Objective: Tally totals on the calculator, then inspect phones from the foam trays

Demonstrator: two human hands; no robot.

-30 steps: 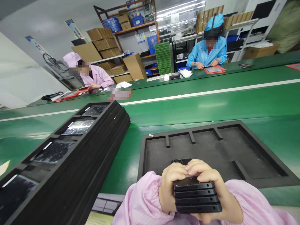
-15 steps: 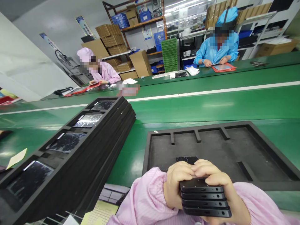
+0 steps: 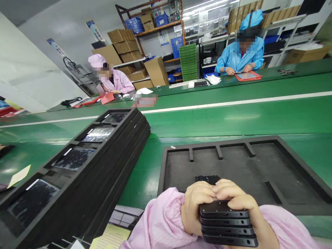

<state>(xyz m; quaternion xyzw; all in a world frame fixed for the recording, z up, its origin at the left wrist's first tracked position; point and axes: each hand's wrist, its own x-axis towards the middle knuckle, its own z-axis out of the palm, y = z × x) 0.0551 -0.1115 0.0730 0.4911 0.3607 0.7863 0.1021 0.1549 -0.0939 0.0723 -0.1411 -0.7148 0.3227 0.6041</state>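
Between my two hands is a stack of several black phones (image 3: 226, 221), their short edges with ports and small holes facing me. My left hand (image 3: 195, 204) wraps round the left side, fingers over the top. From the right side my right hand (image 3: 246, 204) grips the same stack, its thumb on the upper phone. The far end of the top phone, with its camera area, shows beyond my fingers. Under and behind my hands lies a black foam tray (image 3: 233, 169) with dividers along its edges.
On the left, a tall stack of black foam trays (image 3: 103, 166) has dark-screened devices in its top tray. A yellow printed sheet (image 3: 111, 237) lies below it. The green conveyor table (image 3: 181, 124) runs across. Across it sit a person in pink (image 3: 120, 81) and a person in blue (image 3: 230, 53).
My hands and the phone stack sit slightly lower in the view, still gripped the same way. The person in pink has lifted something and a red sheet now stands tilted.
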